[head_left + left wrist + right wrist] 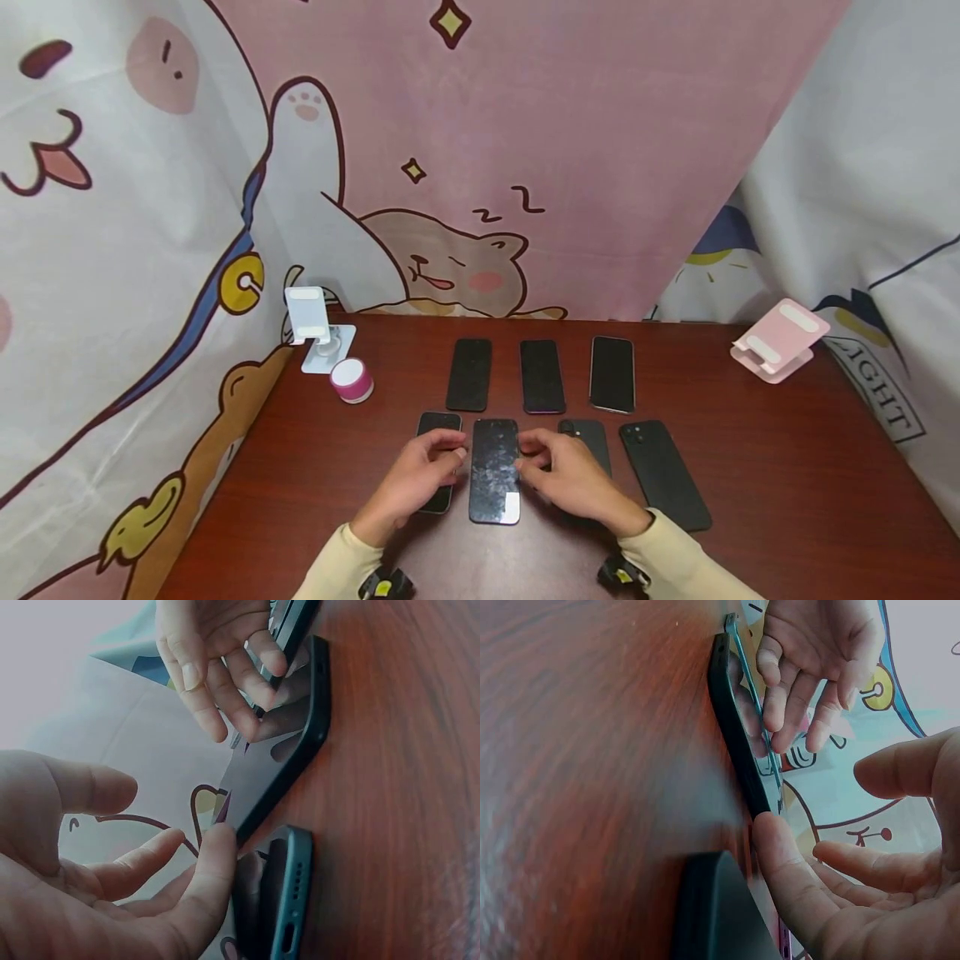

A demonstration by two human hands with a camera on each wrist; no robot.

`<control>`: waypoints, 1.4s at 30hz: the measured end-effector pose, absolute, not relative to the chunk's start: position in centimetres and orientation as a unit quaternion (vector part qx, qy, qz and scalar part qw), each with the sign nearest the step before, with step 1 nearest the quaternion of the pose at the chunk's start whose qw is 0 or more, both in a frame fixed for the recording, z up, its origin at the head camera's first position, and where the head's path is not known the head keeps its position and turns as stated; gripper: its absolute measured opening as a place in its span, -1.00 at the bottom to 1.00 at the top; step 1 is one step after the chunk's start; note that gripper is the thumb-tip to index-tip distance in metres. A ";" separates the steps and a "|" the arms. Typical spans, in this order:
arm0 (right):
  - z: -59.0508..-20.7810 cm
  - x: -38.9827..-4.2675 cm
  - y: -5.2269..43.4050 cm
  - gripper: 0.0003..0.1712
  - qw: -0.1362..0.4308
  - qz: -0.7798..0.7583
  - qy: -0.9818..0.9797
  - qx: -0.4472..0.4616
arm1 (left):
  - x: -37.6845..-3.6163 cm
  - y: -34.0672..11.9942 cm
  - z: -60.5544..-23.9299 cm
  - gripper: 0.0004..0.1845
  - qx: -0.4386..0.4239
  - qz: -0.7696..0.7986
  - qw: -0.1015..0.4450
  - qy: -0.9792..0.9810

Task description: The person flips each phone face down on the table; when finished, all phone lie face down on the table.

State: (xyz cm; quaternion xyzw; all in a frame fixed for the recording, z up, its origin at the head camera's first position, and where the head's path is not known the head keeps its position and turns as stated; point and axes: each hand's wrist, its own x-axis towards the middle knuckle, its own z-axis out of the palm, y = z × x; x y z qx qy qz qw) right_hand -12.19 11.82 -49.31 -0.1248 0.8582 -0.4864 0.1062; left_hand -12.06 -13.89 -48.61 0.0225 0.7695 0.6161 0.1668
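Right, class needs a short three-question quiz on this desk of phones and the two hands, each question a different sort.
1. How many phones lie in the back row?
2. True or false: both hands touch the middle front phone.
3. Which stand is pink: A, the one on the left, or B, the one on the right?

Key:
1. Three.
2. True: the left hand and right hand have fingers at its two long edges.
3. B.

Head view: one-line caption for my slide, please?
Both hands, left and right, flank a smudged phone in the front row on a brown table.
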 end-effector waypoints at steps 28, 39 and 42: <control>-49.6 -12.0 11.3 -0.50 0.113 -0.496 0.853 -0.114 | -12.5 -13.7 -48.6 -0.42 0.030 0.652 0.210 0.728; -49.5 -11.9 11.6 -0.54 0.121 -0.506 0.845 -0.120 | -13.1 -13.3 -48.9 -0.40 0.021 0.703 0.192 0.684; -49.5 -12.0 11.7 -0.55 0.123 -0.511 0.842 -0.126 | -13.1 -12.8 -49.3 -0.39 0.016 0.714 0.192 0.673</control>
